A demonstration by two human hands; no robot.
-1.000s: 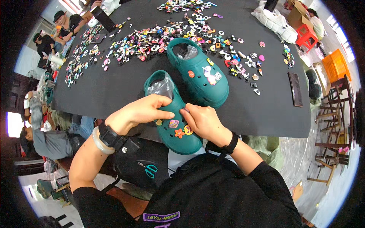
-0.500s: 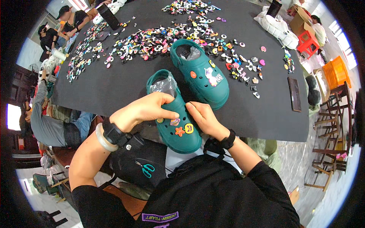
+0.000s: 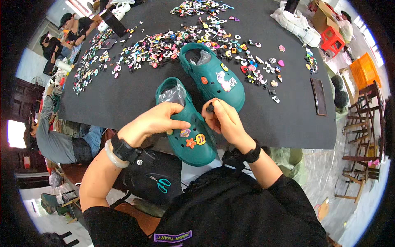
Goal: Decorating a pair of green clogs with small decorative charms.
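A teal clog (image 3: 196,156) is tilted at the table's near edge, with my left hand (image 3: 152,121) closed around its side, thumb over the upper. On its toe sit a star-shaped orange charm (image 3: 190,143), a round yellow-orange face charm (image 3: 200,139) and a purple swirled charm (image 3: 185,133). My right hand (image 3: 228,125), just right of that clog, pinches a shoe charm (image 3: 210,108) whose black back shows; its front is hidden. Beyond lies the matching clog (image 3: 209,70), with white, orange and yellow charms. Clear plastic stuffing fills both heels.
A large heap of loose charms (image 3: 164,47) spreads across the black table (image 3: 279,123). A dark phone (image 3: 318,96) lies at the right. White shoes (image 3: 302,33) stand far right. Turquoise-handled scissors (image 3: 163,185) rest on black fabric by my lap. Other people sit at the left.
My right hand has lifted off the near clog's side and turned, bringing the black back of a charm into sight. The left hand still holds the clog.
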